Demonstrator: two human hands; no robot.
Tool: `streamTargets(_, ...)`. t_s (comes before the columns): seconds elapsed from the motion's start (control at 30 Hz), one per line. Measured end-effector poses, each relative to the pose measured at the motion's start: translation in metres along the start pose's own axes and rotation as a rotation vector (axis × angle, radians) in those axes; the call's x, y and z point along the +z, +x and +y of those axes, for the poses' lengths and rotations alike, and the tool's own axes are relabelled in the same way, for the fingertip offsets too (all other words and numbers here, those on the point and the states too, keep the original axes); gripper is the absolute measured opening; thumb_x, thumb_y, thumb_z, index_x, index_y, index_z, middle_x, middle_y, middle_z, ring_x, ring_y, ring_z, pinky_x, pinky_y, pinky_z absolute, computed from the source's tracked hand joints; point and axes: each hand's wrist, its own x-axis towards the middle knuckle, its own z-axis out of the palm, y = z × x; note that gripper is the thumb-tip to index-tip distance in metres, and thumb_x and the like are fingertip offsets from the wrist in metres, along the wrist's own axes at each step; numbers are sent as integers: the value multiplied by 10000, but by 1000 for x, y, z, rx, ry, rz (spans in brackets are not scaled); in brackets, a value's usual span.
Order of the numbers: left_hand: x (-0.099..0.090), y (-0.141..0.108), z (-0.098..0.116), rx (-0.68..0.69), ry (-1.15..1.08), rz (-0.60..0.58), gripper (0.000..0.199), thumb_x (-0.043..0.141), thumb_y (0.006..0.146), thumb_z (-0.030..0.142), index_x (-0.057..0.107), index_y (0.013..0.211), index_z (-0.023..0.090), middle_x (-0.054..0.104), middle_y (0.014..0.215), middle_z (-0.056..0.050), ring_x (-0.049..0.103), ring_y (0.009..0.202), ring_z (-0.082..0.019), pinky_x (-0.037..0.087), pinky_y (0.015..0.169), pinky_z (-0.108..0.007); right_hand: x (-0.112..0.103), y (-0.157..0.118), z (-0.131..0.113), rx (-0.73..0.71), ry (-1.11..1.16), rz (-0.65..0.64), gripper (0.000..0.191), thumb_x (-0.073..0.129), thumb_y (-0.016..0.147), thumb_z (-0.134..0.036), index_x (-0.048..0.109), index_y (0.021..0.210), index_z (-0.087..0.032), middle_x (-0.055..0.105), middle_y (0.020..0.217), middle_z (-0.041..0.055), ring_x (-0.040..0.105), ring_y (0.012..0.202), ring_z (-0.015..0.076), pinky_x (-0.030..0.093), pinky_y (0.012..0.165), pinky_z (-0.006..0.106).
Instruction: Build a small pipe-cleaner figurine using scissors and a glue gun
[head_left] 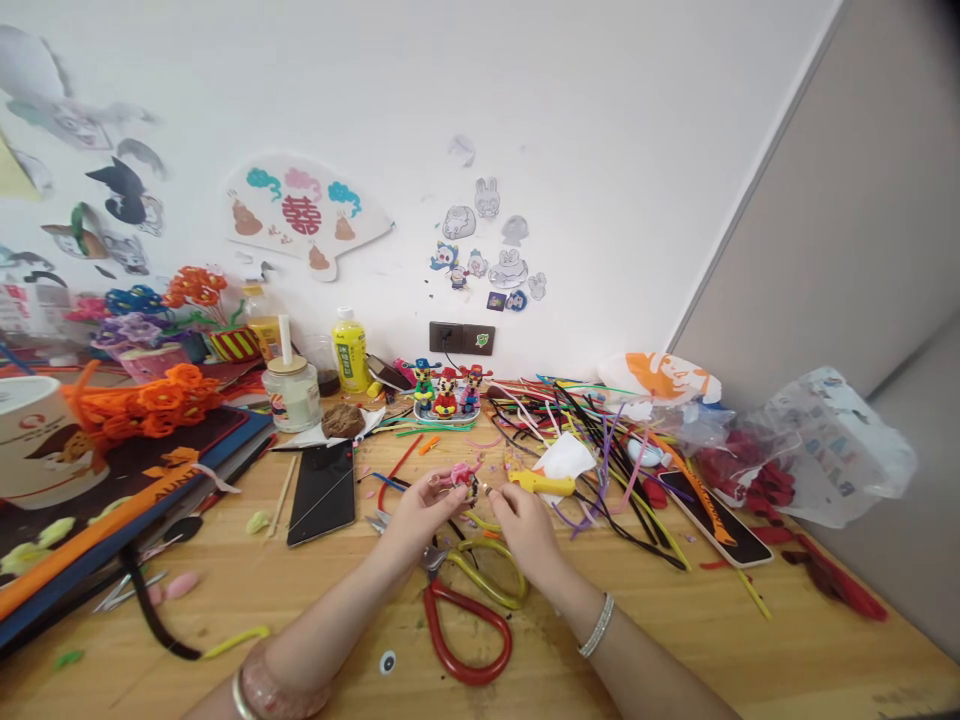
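Observation:
Between the fingers of my left hand (429, 505) is a small pink figure (466, 474) with some dark and yellow parts. My right hand (523, 522) is just to its right, thumb and finger pinched round a tiny pale piece (487, 489). The two hands are close together over the wooden table. Scissors (466, 612) with one red and one yellow handle lie beneath them, partly hidden by my left hand. A yellow glue gun (541, 483) lies behind my right hand. Three small colourful figures (447, 391) stand on a base farther back.
Many coloured pipe cleaners (600, 450) are heaped at the back right, near a phone (720, 520) and a plastic bag (825, 450). On the left are a black tablet (322, 492), a candle jar (292, 393), a yellow bottle (350, 350), a paper cup (45, 440) and orange flowers (169, 400).

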Motion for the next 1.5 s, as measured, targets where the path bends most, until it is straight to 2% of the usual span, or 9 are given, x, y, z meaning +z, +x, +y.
streamTargets(0.7,0,0,-1,5,19,-16,387,725,561,319,612,886,143,663,916,-66,605,805,-201,507,682,-308,-2,-1,-4,-21,10,3,307,409,809,-322,477,547,-178,450,509,-39,399,508,106,238,495,226)
streamTargets(0.83,0,0,0,-10,-3,-9,359,723,566,310,614,869,153,668,892,-51,611,767,-190,509,650,-295,-3,-2,-4,-22,25,8,313,412,807,-328,489,544,-177,467,516,-38,396,505,104,238,491,231)
streamTargets(0.93,0,0,1,-24,-34,-2,305,719,580,293,621,836,160,672,825,-25,611,720,-164,502,642,-275,-2,-2,-3,-14,42,13,325,439,790,-355,467,517,-182,417,480,-50,363,482,102,220,480,237)
streamTargets(1.07,-1,0,1,-39,-93,-8,256,713,594,278,625,802,158,672,774,-20,613,662,-149,493,630,-269,-2,-1,-2,-4,101,21,343,431,790,-377,449,508,-183,395,479,-51,349,485,103,224,477,233)
streamTargets(1.23,-2,1,2,-42,-178,-35,223,706,610,225,602,794,153,666,782,-28,621,707,-135,474,690,-249,0,1,-2,-16,242,-20,315,407,801,-379,459,565,-177,431,535,-42,385,519,104,292,492,215)
streamTargets(1.4,-1,0,-1,-58,-188,-74,318,736,570,189,570,841,173,645,697,21,581,551,-79,441,559,-193,2,3,-3,-18,361,-24,220,460,772,-350,487,648,-170,466,600,-31,425,569,113,347,519,211)
streamTargets(1.5,0,-1,-2,-76,-156,-106,381,749,550,202,577,888,168,657,741,3,601,606,-106,453,599,-219,1,3,-3,-9,394,0,195,474,763,-337,500,673,-165,471,613,-28,430,589,118,356,531,214)
